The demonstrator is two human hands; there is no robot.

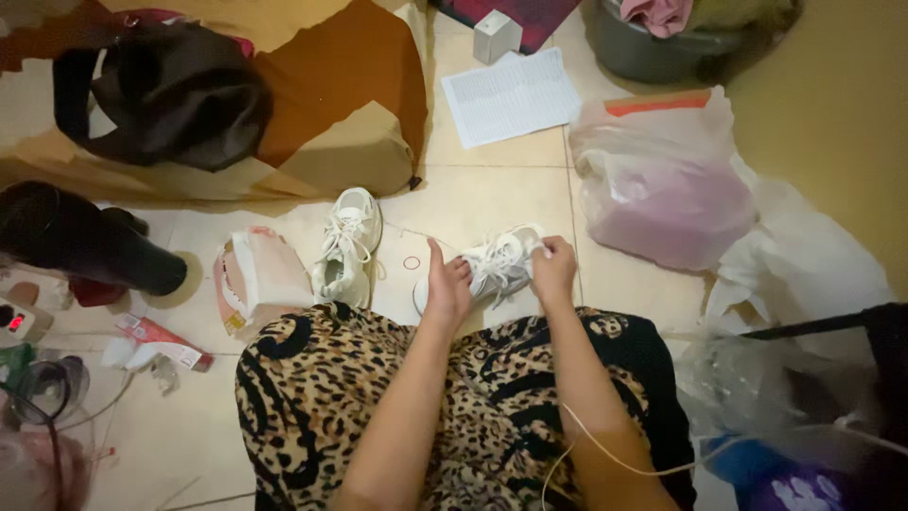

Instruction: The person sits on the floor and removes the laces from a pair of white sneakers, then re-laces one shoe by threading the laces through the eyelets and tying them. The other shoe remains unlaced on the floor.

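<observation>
- Both hands grip a white laced sneaker (pixel 499 267) on the tile floor (pixel 492 194): left hand (pixel 446 289) at its heel, right hand (pixel 553 270) pinching its laces.
- Its matching sneaker (pixel 347 248) lies just left; a crinkled plastic bag (pixel 662 185) sits right.

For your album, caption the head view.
Both hands, left hand and right hand, hold a white sneaker; its mate lies beside.
</observation>
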